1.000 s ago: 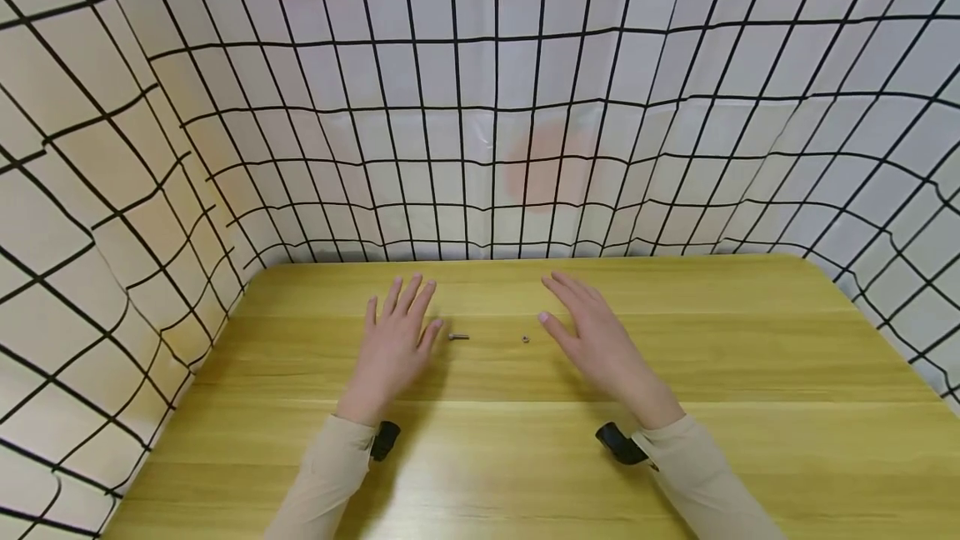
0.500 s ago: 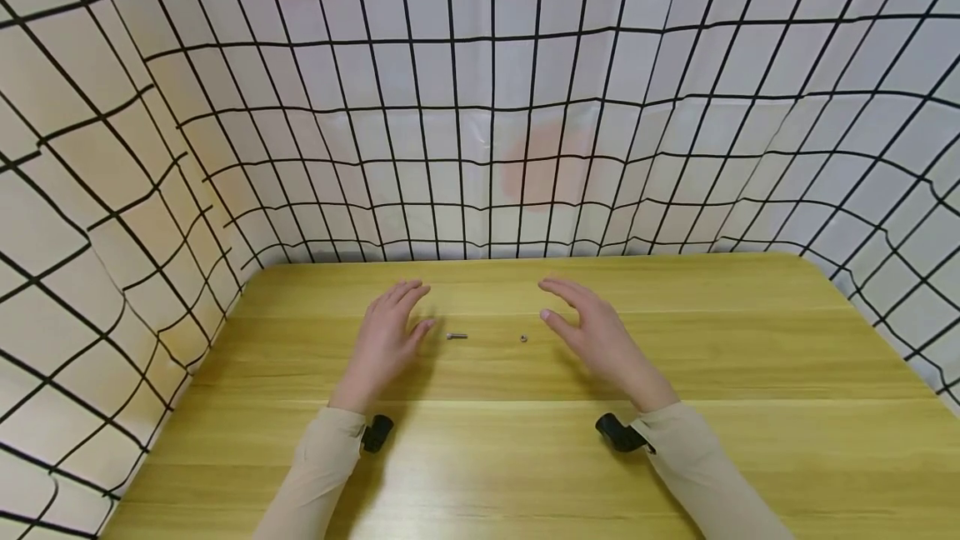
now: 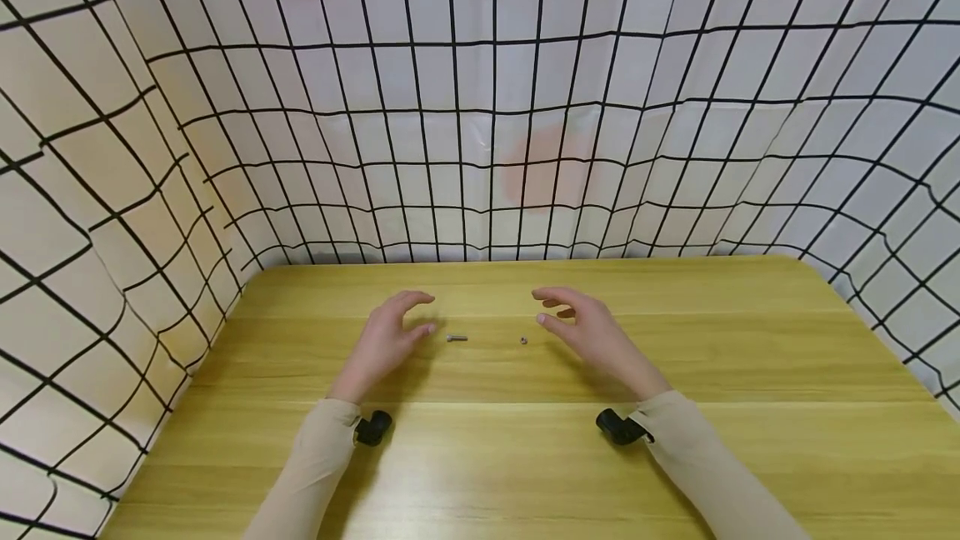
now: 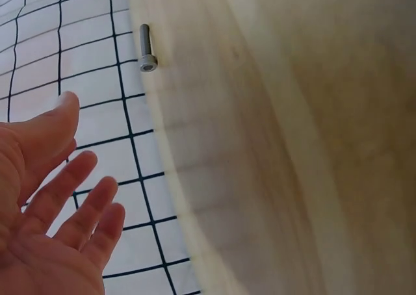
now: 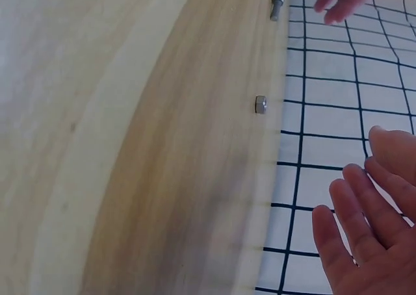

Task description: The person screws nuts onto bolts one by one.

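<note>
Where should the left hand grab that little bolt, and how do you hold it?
Probably by its wide round head, pinched between thumb and finger, coming from the left. The bolt lies flat on the table with its head toward the left hand, and its thin shank points toward the nut, so that end would stay free.

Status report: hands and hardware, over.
Left hand and right hand empty. Silver metal socket-head bolt and silver hexagonal metal nut lie apart on yellow wooden table. Nothing seen between them.
</note>
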Motion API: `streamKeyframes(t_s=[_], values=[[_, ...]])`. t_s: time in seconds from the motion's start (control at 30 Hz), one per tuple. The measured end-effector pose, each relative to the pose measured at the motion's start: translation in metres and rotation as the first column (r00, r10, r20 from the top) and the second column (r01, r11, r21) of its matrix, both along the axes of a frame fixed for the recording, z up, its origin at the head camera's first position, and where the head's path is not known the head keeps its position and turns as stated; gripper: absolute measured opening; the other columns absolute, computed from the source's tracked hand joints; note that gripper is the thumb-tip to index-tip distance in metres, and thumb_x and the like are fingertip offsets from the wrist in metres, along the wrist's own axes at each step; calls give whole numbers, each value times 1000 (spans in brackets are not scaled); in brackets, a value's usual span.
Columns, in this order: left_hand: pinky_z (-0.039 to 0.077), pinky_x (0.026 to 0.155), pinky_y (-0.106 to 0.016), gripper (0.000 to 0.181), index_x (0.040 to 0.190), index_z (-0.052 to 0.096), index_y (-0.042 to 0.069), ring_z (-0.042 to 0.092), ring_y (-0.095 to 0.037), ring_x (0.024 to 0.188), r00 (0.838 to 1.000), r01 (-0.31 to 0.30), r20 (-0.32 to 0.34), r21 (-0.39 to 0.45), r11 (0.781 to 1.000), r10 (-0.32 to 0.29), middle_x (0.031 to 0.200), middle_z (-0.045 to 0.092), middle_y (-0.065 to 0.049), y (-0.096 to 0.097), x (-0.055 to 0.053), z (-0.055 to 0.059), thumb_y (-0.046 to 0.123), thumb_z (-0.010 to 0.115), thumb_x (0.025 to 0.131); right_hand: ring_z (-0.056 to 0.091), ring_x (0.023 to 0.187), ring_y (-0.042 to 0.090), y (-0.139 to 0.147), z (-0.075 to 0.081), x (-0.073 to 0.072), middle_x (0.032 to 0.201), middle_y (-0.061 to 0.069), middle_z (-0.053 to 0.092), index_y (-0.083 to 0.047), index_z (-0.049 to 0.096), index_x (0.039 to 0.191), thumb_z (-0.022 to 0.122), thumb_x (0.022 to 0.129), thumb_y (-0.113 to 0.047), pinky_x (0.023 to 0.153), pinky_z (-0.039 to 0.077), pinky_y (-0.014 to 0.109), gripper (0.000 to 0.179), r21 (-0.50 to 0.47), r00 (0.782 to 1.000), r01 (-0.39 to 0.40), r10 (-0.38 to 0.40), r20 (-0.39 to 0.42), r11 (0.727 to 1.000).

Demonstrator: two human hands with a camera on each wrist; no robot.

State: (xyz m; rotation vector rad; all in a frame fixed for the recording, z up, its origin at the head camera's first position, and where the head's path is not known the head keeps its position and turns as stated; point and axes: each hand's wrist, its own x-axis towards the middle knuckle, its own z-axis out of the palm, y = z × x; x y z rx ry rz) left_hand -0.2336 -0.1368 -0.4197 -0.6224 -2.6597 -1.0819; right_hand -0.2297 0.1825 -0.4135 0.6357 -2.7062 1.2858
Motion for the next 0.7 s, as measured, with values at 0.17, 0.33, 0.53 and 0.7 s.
streamKeyframes(t_s=[0.17,0.33,0.53,0.7], values=[[47,93,-47,42,125,64,2,58,-32,113,997,16,71,36,999,-18,126,63,-12,-1,-4,-2,9,77,86,58,114,24,1,-2,-4,132,8,61,-7,59,134,65,97,-14,94,47,43,38,-4,1000,-21,21,8,1000],[49,89,-46,40,125,65,3,59,-30,109,988,29,150,40,999,-34,124,64,-10,-2,-6,-2,9,76,87,59,113,26,2,-6,-9,131,10,61,-3,58,134,64,98,-13,94,48,44,38,6,999,-49,49,18,999],[50,90,-42,34,121,67,3,58,-28,109,964,68,253,69,995,-83,119,66,-10,-2,-10,-3,7,75,88,59,111,24,0,-10,-15,128,7,62,-3,60,131,64,97,-9,92,49,42,35,15,994,-81,80,69,997],[50,90,-40,30,117,69,4,59,-26,108,945,90,308,94,991,-115,114,67,-9,-2,-13,-5,6,75,88,60,104,19,-2,-13,-20,122,5,65,-6,65,126,65,96,-9,91,49,41,30,51,988,-108,102,117,993]])
